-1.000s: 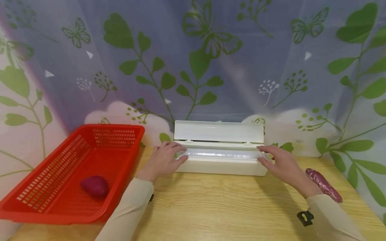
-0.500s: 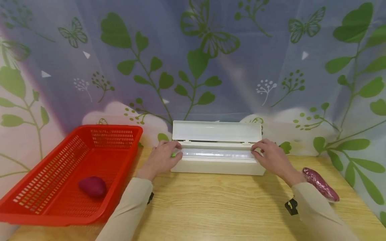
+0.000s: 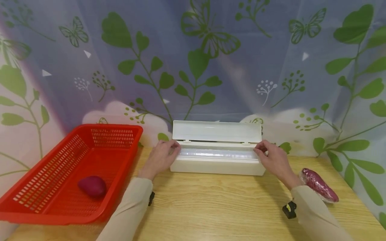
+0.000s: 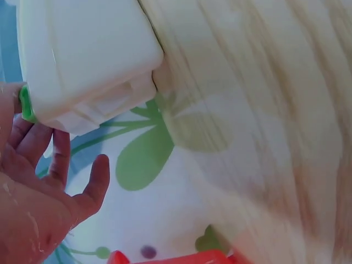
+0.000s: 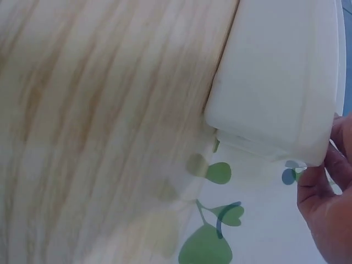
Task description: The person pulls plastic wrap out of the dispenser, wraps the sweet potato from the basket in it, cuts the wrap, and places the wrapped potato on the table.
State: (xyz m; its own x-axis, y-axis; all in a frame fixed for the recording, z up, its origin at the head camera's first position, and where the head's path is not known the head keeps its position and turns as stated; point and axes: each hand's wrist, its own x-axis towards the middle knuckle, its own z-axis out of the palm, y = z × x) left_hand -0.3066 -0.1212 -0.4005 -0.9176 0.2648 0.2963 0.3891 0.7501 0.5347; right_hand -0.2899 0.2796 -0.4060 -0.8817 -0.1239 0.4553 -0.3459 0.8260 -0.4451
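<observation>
A white plastic wrap dispenser (image 3: 217, 167) stands against the back wall, its lid (image 3: 217, 131) raised. Inside lies a roll of clear plastic wrap (image 3: 217, 153). At the dispenser's left end, my left hand (image 3: 159, 157) has thumb and forefinger together at the wrap's edge; the pinched film itself is hard to see. A green end piece (image 4: 26, 103) shows beside those fingers in the left wrist view. My right hand (image 3: 273, 160) pinches at the opposite end, thumb and fingertips meeting by the box's top corner (image 5: 316, 157).
On the left sits a red perforated basket (image 3: 132, 167) with one purple sweet potato (image 3: 92, 186) in it. Another purple sweet potato (image 3: 320, 185), covered in clear film, lies on the wooden table (image 3: 211, 207) beyond my right forearm. A patterned cloth (image 3: 241, 67) covers the wall behind.
My right hand has moved inward from beyond the box's right end. Both hands' thumbs and fingers have drawn together. The green end piece is now hidden in the head view.
</observation>
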